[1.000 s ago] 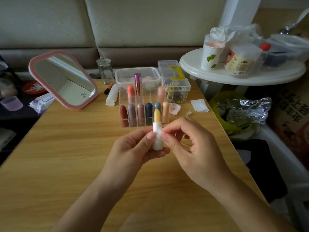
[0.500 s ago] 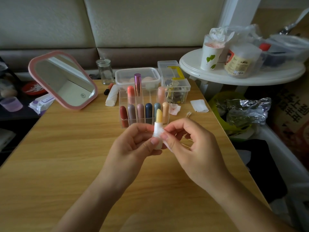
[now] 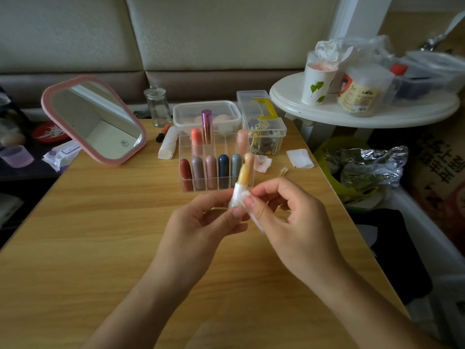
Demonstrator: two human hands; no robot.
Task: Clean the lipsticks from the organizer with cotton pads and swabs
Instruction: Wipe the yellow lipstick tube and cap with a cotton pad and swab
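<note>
Here, organizer [image 3: 227, 147] holding lipsticks [image 3: 211, 170], left fingers [image 3: 226, 217] gripping yellow lipstick [image 3: 243, 176], right fingers [image 3: 254, 205] pinching cotton pad [image 3: 258, 224]

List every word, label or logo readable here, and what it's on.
Nothing reads cleanly.
Plastic jar: label with Chinese characters, too blurred.
Brown packaging, right edge: large sideways Chinese characters, not legible.
Pink mirror: small round logo, too small.
Wipes pack: label blurred.

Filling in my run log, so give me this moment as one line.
phase: cleaning | left hand: grips yellow-capped lipstick | right hand: pinches cotton pad against its white barrel | organizer: other lipsticks standing
</note>
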